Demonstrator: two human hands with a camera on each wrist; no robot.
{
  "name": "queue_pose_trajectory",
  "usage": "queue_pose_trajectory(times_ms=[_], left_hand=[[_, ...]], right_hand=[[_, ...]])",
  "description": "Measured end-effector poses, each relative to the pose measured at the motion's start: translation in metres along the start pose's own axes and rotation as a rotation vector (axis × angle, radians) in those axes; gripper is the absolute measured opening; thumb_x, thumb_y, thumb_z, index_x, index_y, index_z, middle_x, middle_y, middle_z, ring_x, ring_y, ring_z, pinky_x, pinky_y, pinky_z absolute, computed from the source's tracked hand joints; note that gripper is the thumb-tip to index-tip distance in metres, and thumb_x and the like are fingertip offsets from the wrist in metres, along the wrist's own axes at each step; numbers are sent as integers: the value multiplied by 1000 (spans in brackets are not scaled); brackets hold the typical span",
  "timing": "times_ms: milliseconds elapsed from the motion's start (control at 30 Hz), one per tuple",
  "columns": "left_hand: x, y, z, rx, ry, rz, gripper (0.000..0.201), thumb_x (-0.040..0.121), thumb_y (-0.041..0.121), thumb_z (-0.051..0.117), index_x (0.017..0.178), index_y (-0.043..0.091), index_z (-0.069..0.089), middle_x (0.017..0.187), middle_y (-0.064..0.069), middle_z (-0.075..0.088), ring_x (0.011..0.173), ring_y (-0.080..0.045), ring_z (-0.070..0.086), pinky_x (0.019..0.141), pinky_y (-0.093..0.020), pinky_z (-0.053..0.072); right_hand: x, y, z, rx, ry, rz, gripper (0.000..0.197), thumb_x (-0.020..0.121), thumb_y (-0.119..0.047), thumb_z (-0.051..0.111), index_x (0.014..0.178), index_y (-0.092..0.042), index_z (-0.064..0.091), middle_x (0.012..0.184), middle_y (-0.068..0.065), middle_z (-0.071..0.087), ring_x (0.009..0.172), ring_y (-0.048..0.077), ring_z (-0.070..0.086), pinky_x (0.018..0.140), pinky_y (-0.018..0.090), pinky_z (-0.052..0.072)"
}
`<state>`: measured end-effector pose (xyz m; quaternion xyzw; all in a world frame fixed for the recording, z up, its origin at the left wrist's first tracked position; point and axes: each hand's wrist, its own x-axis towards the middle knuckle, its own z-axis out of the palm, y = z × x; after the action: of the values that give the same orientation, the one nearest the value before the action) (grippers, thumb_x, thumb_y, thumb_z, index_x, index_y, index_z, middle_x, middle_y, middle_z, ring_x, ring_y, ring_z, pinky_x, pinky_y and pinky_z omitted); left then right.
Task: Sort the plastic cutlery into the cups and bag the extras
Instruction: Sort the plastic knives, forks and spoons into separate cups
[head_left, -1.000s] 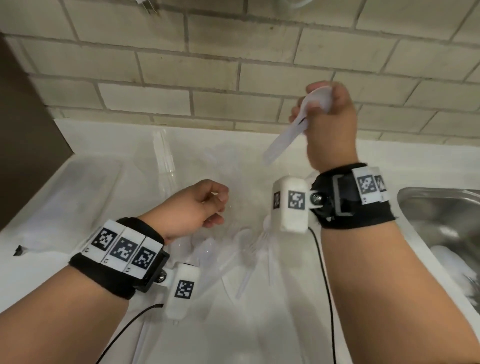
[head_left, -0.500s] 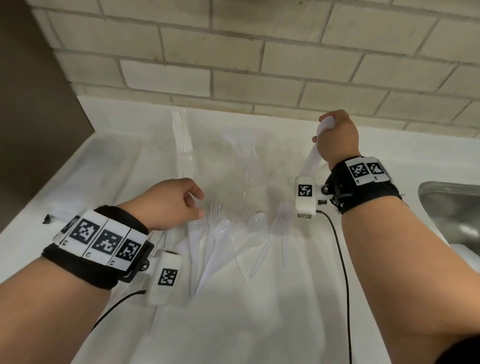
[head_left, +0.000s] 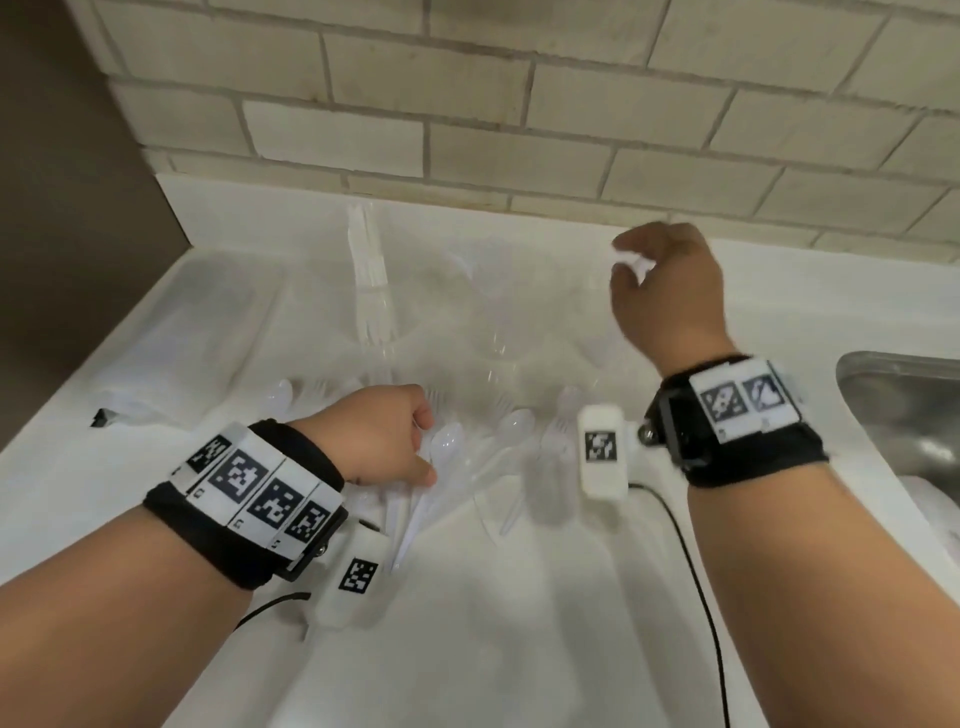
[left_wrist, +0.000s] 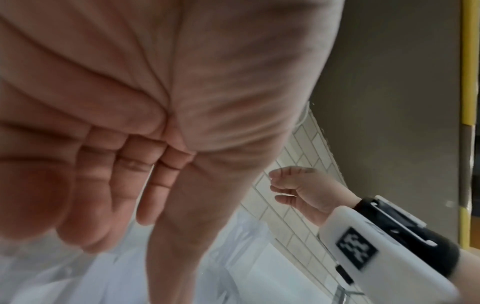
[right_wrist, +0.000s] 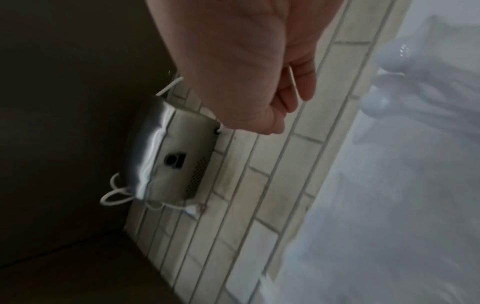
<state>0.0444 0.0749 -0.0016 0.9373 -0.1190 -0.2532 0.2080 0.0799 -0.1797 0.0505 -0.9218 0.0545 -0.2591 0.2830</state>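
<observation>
A dark brown wall (head_left: 62, 156) stood at the far left, and it met the white counter (head_left: 493, 649) in the corner. On the left part of the counter lay a clear plastic bag (head_left: 182, 332), flat and see-through. Behind everything ran a wall of pale bricks (head_left: 519, 104) with grey lines between them.

My left hand (head_left: 384, 436) was low on the counter, on the left edge of the pile of white plastic cutlery (head_left: 498, 436). Its fingers were bent down onto the spoons and forks. I could not tell if they had got hold of one, because the hand hid them. One white spoon (head_left: 447, 441) lay just beside my thumb.

Behind the pile stood clear cups (head_left: 493, 312). They were hard to see against the white. One cup on the left had white cutlery sticking up out of it (head_left: 369, 270).

My right hand (head_left: 670, 291) was up in the air over the right side of the cups. Its fingers were loosely bent, and something small and white showed between them. It was blurry, so I could not tell if I was holding it.

In the right wrist view, a shiny metal box (right_wrist: 171, 156) with white cords was on the brick wall.

At the far right was a metal sink (head_left: 904, 415), set into the counter.
</observation>
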Motion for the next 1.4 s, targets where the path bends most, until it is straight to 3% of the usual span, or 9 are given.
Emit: queue_pose_trajectory(times_ms=[100, 167, 333, 467, 633, 767, 933, 1167, 1400], left_hand=[[-4, 1, 1, 63, 17, -4, 55, 71, 34, 79, 114, 23, 47, 96, 8, 55, 86, -12, 59, 74, -26, 51], [-8, 0, -2, 84, 19, -25, 56, 70, 36, 80, 114, 24, 46, 94, 9, 55, 82, -10, 57, 67, -23, 48], [-11, -1, 2, 100, -95, -22, 68, 67, 37, 82, 123, 24, 45, 110, 8, 56, 93, -18, 63, 84, -33, 54], [-5, 5, 5, 138, -90, -11, 69, 71, 35, 79, 128, 25, 42, 116, 5, 57, 101, -16, 57, 88, -30, 49], [5, 6, 5, -31, -57, 34, 44, 84, 15, 64, 125, 21, 50, 114, 4, 62, 100, -15, 59, 84, -24, 49], [8, -6, -4, -155, 99, -20, 27, 87, 4, 48, 106, 22, 57, 108, -2, 62, 94, -20, 61, 84, -34, 54], [6, -5, -5, -4, -1, -112, 37, 84, 1, 50, 115, 20, 55, 106, -3, 61, 90, -22, 65, 83, -36, 56], [10, 6, 5, 91, -74, -56, 48, 84, 1, 57, 129, 17, 50, 122, -3, 60, 100, -17, 59, 74, -25, 50], [11, 15, 10, -151, -143, -37, 31, 89, -3, 50, 117, 9, 58, 113, -9, 68, 100, -26, 68, 92, -40, 54]], right_hand=[[-43, 1, 18, -100, -211, 14, 21, 89, -13, 54, 108, -13, 64, 107, 8, 59, 87, 16, 55, 73, 14, 30], [-66, 12, 28, -233, -401, 119, 24, 92, -19, 52, 110, -7, 60, 110, 13, 61, 98, 27, 59, 75, 23, 35], [-96, 24, 41, -316, -730, 423, 51, 96, -52, 37, 103, -4, 49, 107, 16, 60, 94, 33, 62, 72, 31, 46], [-102, 11, 54, -287, -804, 449, 83, 84, -72, 39, 132, -4, 39, 124, 18, 51, 95, 32, 66, 84, 38, 54], [-108, -11, 71, -244, -911, 341, 96, 70, -77, 57, 130, -5, 40, 115, 15, 56, 94, 29, 65, 76, 31, 52], [-109, -26, 68, -264, -956, 284, 102, 71, -74, 60, 141, -7, 28, 131, 13, 39, 110, 25, 56, 85, 32, 48], [-111, -38, 69, -289, -977, 270, 115, 59, -74, 71, 143, -10, 25, 133, 11, 35, 115, 25, 52, 85, 32, 47], [-114, -47, 77, -288, -965, 220, 113, 54, -70, 76, 138, -11, 31, 126, 9, 36, 112, 27, 53, 90, 36, 50], [-116, -47, 87, -295, -910, 265, 98, 58, -65, 76, 129, -12, 35, 116, 9, 36, 106, 30, 56, 89, 39, 52]])
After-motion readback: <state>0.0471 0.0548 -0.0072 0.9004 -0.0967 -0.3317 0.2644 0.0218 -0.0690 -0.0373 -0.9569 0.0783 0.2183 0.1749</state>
